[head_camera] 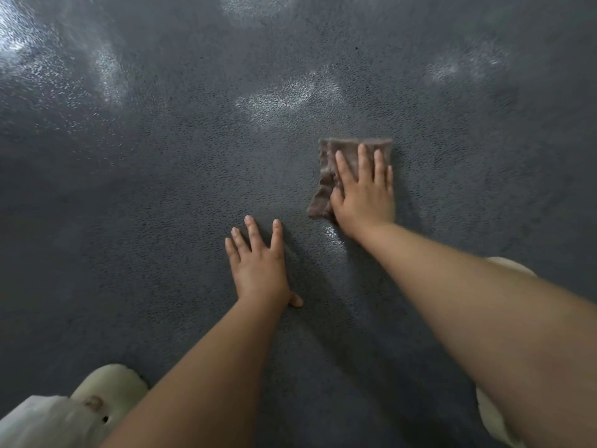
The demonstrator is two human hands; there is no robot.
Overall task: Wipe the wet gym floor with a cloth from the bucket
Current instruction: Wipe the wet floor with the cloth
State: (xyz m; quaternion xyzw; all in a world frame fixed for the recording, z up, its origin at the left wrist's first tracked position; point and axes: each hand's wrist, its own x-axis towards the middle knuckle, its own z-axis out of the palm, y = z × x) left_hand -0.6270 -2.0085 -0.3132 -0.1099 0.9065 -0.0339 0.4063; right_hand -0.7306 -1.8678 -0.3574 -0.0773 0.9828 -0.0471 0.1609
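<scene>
Head view: right hand (363,192) flat, fingers straight, pressing cloth (326,176) mid-floor (129,189). Left hand (260,266) splayed, bracing, holding nothing. Wiping underway; glossy wet patches (287,95) remain toward far edge.

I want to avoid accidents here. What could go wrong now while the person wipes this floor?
The left hand rests flat on the dark floor, which may be damp, so it could slip. The right hand presses only part of the cloth; the loose flap may bunch up and miss water. The shiny patches ahead look wet, so the slipper could slide.
</scene>
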